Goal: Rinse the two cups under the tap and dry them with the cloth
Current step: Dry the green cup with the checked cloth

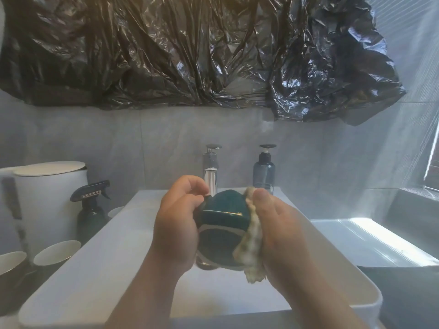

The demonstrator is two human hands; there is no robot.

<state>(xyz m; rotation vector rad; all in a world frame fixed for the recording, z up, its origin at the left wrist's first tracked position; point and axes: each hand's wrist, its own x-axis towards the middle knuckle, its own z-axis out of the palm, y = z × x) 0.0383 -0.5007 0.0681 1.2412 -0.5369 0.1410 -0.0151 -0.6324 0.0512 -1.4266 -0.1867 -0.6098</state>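
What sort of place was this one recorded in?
Probably a bathroom or washroom: a white rectangular basin, a chrome tap behind it, and a dark pump bottle beside the tap, against a grey tiled wall. Black plastic sheeting hangs above.

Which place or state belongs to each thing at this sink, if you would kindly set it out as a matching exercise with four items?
Things:
1. green cup
2. cloth
3. spray bottle
4. pump bottle

Places or states:
a. standing left of the sink
b. behind the sink, right of the tap
c. gripped by the left hand above the sink
d. held by the right hand against the green cup

Pairs: 1-c, 2-d, 3-a, 4-b.
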